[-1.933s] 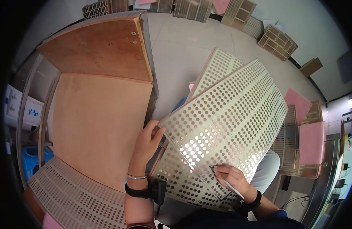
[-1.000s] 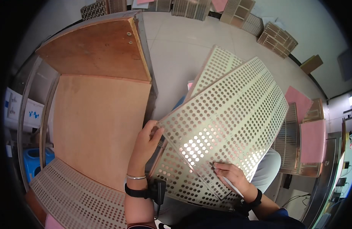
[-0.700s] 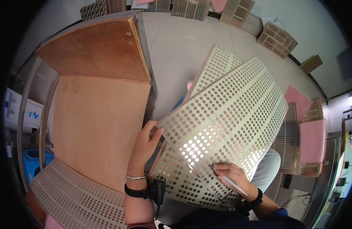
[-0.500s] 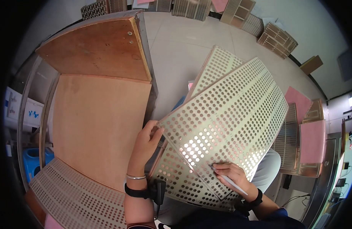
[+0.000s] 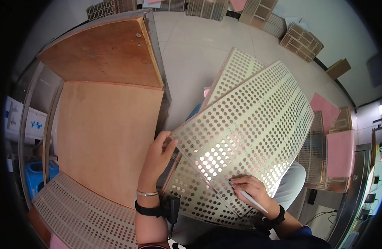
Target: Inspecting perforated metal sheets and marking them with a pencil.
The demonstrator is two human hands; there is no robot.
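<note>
A large pale-green panel [image 5: 257, 112] covered in rows of shiny metallic polygon spots lies tilted across my lap. At its left corner my left hand [image 5: 160, 157] is closed, with the thumb on top of the edge. My right hand [image 5: 253, 189] rests on the panel's lower part, fingers closed round a slim white pen-like tool [image 5: 252, 200]. The tool's dark tip meets the panel's face, though its exact kind cannot be made out. Similar spotted panels lie beneath: one panel [image 5: 236, 68] sticks out at the far side, and another panel [image 5: 189, 186] shows near my body.
At left stands a wooden box-like stand [image 5: 112, 133] with an upright back board [image 5: 104, 54]. Another spotted panel [image 5: 91, 216] lies at its near edge. A blue stool [image 5: 41, 176] sits beyond. Stacked panels [image 5: 300, 43] and pink sheets [image 5: 340, 153] line the walls.
The tool's tip has shifted very slightly to the right on the panel. My left hand keeps its hold on the corner, and the panels lie as before.
</note>
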